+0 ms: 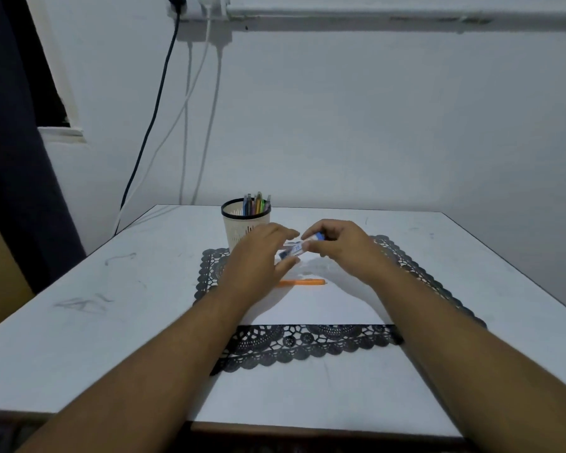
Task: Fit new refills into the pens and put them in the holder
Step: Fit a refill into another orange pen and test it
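Nearest the camera, two bare forearms reach out over the white table [79, 338] and across a black lace mat [307, 346] with a white sheet [324, 305] laid on it. On that sheet, just short of the hands, an orange pen [303, 282] lies flat and untouched. Above it the right hand [340, 245] pinches a small blue-and-white packet [296, 248], which I take to be the refill pack, between thumb and curled fingers. The left hand [258, 259] sits at the packet's other end with fingers fairly straight and thumb underneath; whether it actually grips or only touches is hard to tell. Behind the left hand, standing at the mat's far edge, is the cream holder [239, 223], with several coloured pens [255, 204] upright in it. The risks, as I judge them: the packet is held in the air, so tearing or pulling it open sharply could spill thin refills across the sheet or off the table. A left wrist drifting back could knock the light holder over. The orange pen could roll if the sheet is nudged.
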`<state>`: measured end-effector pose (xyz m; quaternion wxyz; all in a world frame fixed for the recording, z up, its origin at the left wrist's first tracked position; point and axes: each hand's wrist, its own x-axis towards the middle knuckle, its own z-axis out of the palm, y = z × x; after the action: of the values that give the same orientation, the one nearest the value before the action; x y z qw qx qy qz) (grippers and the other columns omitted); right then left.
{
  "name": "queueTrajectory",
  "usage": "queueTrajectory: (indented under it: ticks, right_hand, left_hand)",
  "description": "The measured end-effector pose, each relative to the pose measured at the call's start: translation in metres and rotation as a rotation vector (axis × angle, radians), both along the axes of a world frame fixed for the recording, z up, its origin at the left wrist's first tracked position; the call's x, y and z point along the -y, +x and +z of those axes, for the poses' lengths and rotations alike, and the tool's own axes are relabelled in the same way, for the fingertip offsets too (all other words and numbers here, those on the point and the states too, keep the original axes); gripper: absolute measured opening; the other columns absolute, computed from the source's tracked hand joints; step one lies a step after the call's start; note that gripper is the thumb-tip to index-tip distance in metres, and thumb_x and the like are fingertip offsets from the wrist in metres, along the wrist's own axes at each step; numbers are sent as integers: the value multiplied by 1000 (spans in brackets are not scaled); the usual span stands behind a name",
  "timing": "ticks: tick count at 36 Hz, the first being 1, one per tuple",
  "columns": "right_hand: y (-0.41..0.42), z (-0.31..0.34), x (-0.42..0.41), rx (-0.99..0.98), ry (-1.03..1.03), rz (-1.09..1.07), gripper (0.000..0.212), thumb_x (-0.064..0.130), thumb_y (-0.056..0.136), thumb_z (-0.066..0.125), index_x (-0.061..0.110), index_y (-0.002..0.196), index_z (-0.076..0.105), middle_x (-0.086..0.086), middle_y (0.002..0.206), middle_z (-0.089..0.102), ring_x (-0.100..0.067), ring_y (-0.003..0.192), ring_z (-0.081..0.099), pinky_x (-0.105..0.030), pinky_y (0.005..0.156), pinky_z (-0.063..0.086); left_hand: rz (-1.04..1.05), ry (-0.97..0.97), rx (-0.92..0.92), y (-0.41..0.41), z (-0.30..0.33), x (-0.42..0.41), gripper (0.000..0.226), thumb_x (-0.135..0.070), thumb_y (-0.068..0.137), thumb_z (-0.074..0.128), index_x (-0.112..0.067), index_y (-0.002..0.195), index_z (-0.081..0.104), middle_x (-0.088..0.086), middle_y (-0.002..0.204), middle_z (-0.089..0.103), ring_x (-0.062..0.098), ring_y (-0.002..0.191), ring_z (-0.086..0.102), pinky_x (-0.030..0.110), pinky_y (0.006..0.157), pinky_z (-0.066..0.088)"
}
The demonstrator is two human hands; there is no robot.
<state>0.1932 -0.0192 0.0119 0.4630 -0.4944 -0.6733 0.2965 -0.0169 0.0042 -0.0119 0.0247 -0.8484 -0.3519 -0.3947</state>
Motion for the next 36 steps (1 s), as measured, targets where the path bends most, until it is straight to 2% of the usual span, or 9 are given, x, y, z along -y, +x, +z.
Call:
queueTrajectory:
  ticks: [5, 9, 12, 19, 22, 26, 30, 33, 36]
  right_hand:
    - [-7, 0, 7, -66, 11, 6, 7, 16, 92, 78, 14, 98, 77, -1, 79, 69, -10, 69, 59, -22, 63, 46]
    - [-8, 1, 10, -352, -96, 70, 18, 7, 102, 62, 0, 112, 74, -17, 94, 75, -18, 72, 64, -25, 57, 50]
    - [-9, 4, 12, -521, -194, 116, 21, 6, 102, 59, -9, 114, 70, -21, 94, 74, -18, 73, 66, -24, 59, 54]
    - [-15, 5, 16, -727, -313, 119, 21, 19, 91, 72, -1, 97, 73, -16, 84, 73, -15, 67, 66, -21, 60, 58]
    - [-18, 5, 16, -772, -363, 96, 31, 26, 79, 77, 1, 97, 73, -16, 83, 73, -16, 66, 66, -22, 59, 59]
    - [-20, 4, 14, -795, -408, 72, 34, 28, 80, 78, 3, 102, 73, -16, 86, 74, -16, 67, 69, -23, 59, 59]
    - [-19, 4, 13, -767, -350, 40, 20, 20, 94, 72, 1, 102, 73, -16, 87, 75, -16, 68, 69, -23, 59, 59]
    - [-17, 3, 14, -683, -288, 9, 10, 9, 94, 72, 0, 98, 73, -16, 90, 75, -17, 71, 68, -23, 60, 57]
    - [-16, 1, 14, -625, -283, -33, 6, 4, 96, 69, 0, 96, 73, -14, 85, 75, -16, 69, 67, -22, 60, 56]
  left_hand:
    - [14, 78, -13, -3, 0, 2, 25, -24, 91, 76, -18, 115, 74, -3, 97, 73, 19, 85, 64, 40, 72, 54]
    - [35, 79, 19, -4, 0, -1, 28, -22, 92, 74, -18, 120, 73, -4, 101, 73, 18, 90, 63, 33, 74, 50]
    - [35, 122, 40, -6, 0, -4, 26, -19, 91, 75, -16, 117, 73, -4, 100, 72, 16, 91, 62, 25, 75, 42]
    - [-2, 228, 81, -6, 0, -5, 24, -14, 89, 79, -12, 112, 75, -1, 99, 75, 20, 89, 66, 30, 76, 50]
    - [-9, 243, 84, -6, -1, -5, 25, -12, 89, 79, -12, 114, 76, -1, 101, 75, 18, 92, 66, 29, 79, 49]
    - [2, 248, 71, -7, 0, -5, 25, -12, 89, 78, -12, 115, 76, 0, 103, 75, 20, 94, 66, 31, 78, 52]
    - [40, 184, 99, -8, 1, -3, 26, -13, 89, 78, -13, 115, 76, -1, 103, 74, 18, 98, 65, 30, 81, 51]
    - [60, 140, 96, -9, 3, -2, 26, -15, 91, 77, -14, 117, 76, -2, 105, 74, 15, 100, 62, 22, 84, 43]
    - [43, 114, 85, -9, 5, -1, 26, -15, 91, 75, -14, 117, 75, -2, 105, 73, 16, 99, 62, 24, 84, 45]
